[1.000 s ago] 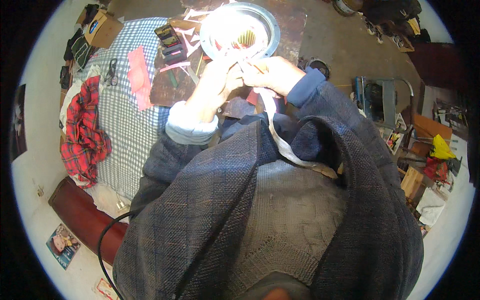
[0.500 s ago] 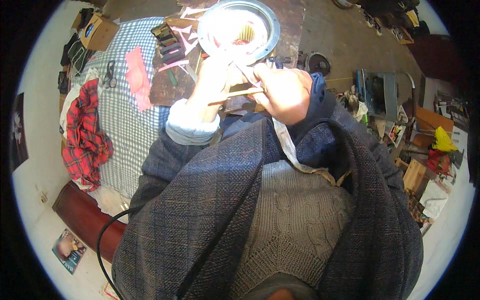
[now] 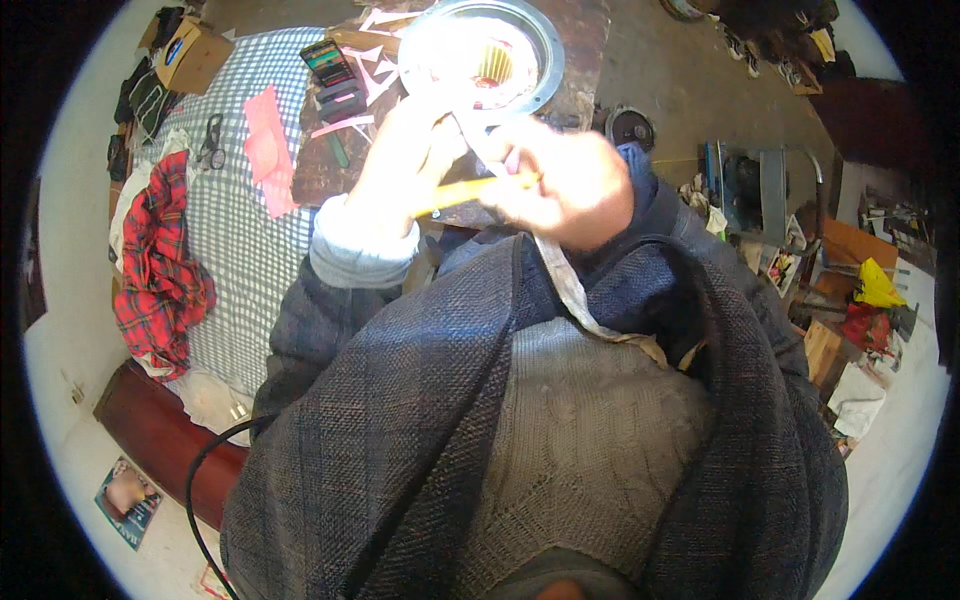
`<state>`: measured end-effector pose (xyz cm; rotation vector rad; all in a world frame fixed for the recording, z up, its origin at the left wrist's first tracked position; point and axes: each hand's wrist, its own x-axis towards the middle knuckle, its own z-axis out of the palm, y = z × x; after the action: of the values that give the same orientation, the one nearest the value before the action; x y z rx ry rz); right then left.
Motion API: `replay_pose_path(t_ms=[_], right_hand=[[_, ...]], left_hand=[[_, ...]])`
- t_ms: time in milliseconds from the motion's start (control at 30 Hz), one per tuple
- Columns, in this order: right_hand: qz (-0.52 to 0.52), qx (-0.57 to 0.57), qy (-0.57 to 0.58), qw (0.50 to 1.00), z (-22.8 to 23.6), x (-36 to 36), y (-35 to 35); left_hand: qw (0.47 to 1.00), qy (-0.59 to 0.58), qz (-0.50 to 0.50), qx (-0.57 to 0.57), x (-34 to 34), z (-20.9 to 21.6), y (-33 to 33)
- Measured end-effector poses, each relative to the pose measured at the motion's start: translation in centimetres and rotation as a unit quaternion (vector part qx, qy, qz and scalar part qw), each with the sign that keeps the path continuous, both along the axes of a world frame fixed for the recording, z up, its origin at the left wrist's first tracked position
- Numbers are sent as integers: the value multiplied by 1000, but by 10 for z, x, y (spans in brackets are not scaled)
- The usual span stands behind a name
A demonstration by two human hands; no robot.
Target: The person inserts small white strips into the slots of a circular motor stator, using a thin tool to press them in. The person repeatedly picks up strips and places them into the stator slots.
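A round metal motor stator (image 3: pixel 549 72) lies on the wooden table, with ribbed yellowish slot lining (image 3: pixel 493 64) inside; strong glare washes out its left part. My left hand (image 3: pixel 398 150) is at the stator's near rim, its fingers curled; what they pinch is lost in the glare. My right hand (image 3: pixel 575 185), slightly blurred, is closed round a white cloth tape (image 3: pixel 566 283), which runs up toward the stator and trails down onto my lap. A yellow strip (image 3: pixel 455 197) spans the gap between my hands, its right end at my right fingers.
Left on the table are an open dark case (image 3: pixel 328 65), pink-white paper offcuts (image 3: pixel 380 75) and a green-handled tool (image 3: pixel 338 150). A checked cloth (image 3: pixel 245 270) bears pink sheets (image 3: pixel 266 150), glasses (image 3: pixel 212 145) and a red plaid garment (image 3: pixel 160 270). A metal frame (image 3: pixel 775 190) stands right.
My right hand has shifted a little to the right and turned. The yellow strip looks broader between my hands. The whole view has moved slightly; the stator stays in place on the table.
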<state>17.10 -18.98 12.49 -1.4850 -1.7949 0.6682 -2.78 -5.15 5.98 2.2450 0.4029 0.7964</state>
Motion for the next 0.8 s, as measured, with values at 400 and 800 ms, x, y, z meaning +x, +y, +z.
replay_pose_path(t_ms=[400,800], right_hand=[[-36,-97,76,992,-81,-9,98],[43,245,-183,951,-15,-26,81]], left_hand=[[860,118,-9,-497,-15,12,-75],[969,-88,167,-160,27,-81,50]])
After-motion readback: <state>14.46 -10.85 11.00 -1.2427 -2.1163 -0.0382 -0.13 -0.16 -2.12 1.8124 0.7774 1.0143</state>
